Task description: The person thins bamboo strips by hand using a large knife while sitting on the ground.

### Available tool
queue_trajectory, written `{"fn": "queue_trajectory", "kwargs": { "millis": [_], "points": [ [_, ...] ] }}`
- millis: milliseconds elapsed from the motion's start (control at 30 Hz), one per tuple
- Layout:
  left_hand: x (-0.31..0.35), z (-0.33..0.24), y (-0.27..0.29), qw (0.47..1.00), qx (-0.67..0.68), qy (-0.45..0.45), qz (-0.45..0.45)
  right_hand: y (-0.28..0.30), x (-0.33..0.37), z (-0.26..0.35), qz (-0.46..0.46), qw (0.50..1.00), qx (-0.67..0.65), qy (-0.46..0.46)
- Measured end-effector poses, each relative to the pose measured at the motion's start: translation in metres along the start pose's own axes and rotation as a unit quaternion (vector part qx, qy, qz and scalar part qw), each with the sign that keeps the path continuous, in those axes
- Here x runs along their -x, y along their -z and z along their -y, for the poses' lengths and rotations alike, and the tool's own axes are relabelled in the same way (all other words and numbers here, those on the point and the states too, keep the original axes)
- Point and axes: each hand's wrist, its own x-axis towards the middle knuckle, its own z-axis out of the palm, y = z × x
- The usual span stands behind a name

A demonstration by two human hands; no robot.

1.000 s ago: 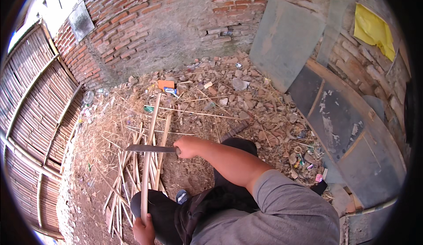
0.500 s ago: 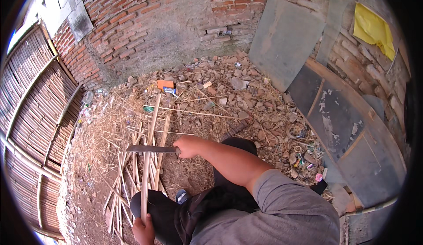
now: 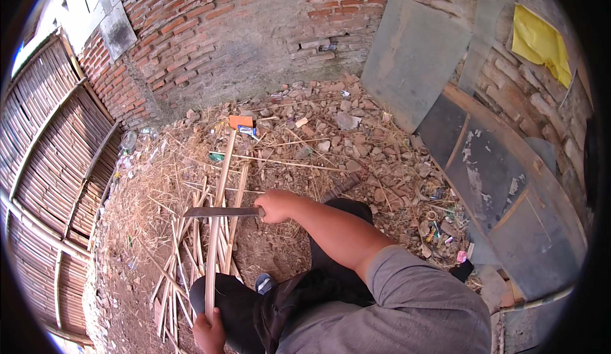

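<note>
My right hand (image 3: 277, 206) is wrapped round the handle of a machete (image 3: 216, 212), whose dark blade points left. The blade lies crosswise over a long, pale bamboo strip (image 3: 212, 261). At the lower edge, my left hand (image 3: 210, 333) grips the near end of that strip, with the thumb along its side. The strip runs past my bent left knee and away from me toward the rubble. Whether the blade's edge bites into it cannot be made out. Several cut bamboo strips (image 3: 167, 306) lie loosely crossed on the ground beside and beneath it.
Broken bricks and stones (image 3: 344, 121) cover the ground toward the brick wall (image 3: 242, 42). A bamboo-slat fence (image 3: 44, 137) stands on the left. Grey sheets (image 3: 414, 55) and a worn dark panel (image 3: 490, 163) lean at the right, below a yellow sheet (image 3: 540, 43).
My right hand and the machete have shifted slightly away from me along the bamboo strip, and a little to the right. My left hand keeps its hold on the strip.
</note>
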Motion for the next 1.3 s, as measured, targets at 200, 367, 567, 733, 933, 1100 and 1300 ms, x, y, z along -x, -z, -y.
{"fn": "queue_trajectory", "kwargs": {
  "millis": [200, 367, 567, 733, 933, 1100, 1300],
  "points": [
    [-0.008, 0.010, -0.006, 1.000, -0.008, 0.000, 0.003, -0.004, -0.004, 0.005, 0.056, 0.996, 0.026, 0.060],
    [-0.006, 0.013, -0.010, 1.000, -0.012, -0.012, -0.010, 0.007, 0.004, 0.008, 0.028, 1.000, 0.009, 0.001],
    [0.000, 0.001, -0.004, 0.999, -0.013, -0.029, -0.024, 0.005, 0.010, 0.013, -0.023, 0.999, 0.029, 0.035],
    [0.002, 0.000, -0.004, 0.997, -0.041, -0.047, -0.049, -0.006, 0.015, 0.030, 0.061, 0.991, 0.079, 0.085],
    [0.001, 0.008, -0.018, 0.993, -0.030, -0.068, -0.093, 0.010, 0.003, 0.000, -0.026, 1.000, 0.002, -0.014],
    [-0.004, 0.017, -0.027, 0.992, -0.021, -0.066, -0.108, 0.006, 0.012, 0.010, -0.026, 0.999, 0.013, 0.031],
    [-0.005, 0.024, -0.029, 0.989, 0.006, -0.078, -0.127, -0.004, 0.014, 0.027, 0.030, 0.992, 0.056, 0.112]
  ]
}}
